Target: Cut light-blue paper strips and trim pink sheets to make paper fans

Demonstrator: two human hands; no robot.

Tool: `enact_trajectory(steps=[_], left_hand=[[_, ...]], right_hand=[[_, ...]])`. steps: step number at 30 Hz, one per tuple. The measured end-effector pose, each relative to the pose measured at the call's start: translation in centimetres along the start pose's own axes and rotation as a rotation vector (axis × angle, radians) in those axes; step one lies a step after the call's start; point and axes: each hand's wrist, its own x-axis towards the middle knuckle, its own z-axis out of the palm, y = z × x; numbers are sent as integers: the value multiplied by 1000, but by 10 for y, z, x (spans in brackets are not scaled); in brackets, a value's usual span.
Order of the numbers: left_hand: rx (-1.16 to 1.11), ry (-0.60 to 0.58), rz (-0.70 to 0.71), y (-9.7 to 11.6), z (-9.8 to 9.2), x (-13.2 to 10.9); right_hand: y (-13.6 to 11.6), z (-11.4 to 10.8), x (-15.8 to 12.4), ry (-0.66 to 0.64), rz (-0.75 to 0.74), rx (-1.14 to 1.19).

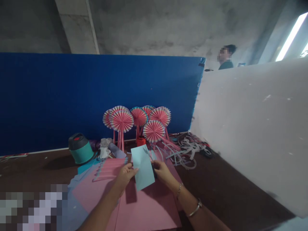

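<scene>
A light blue sheet of paper [143, 170] is held up in front of me, tilted slightly. My left hand [126, 175] pinches its left edge, thumb on the near face. At the right edge, my right hand [162, 171] is closed around scissors [146, 151]; a blade shows against the upper right of the sheet, and the dark handles are mostly hidden by the fingers. Below both hands lie large pink paper sheets [146, 211]. A pleated pink paper strip [109, 168] rests just left of my left hand.
Several pink pleated paper rosettes [122, 121] on rolled stems stand before a blue partition [96, 83]. A teal and black container [81, 150] is at left. Curled paper offcuts [190, 149] heap at right by a white partition [252, 122]. A person [226, 65] is behind it.
</scene>
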Motion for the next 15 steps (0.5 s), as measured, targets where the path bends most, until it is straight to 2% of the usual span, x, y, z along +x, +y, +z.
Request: enact_trajectory(steps=[9, 15], left_hand=[[44, -50, 1, -1, 0, 0], [27, -61, 5, -4, 0, 0]], right_hand=[[-3, 0, 0, 33, -52, -4], [-5, 0, -1, -4, -59, 7]])
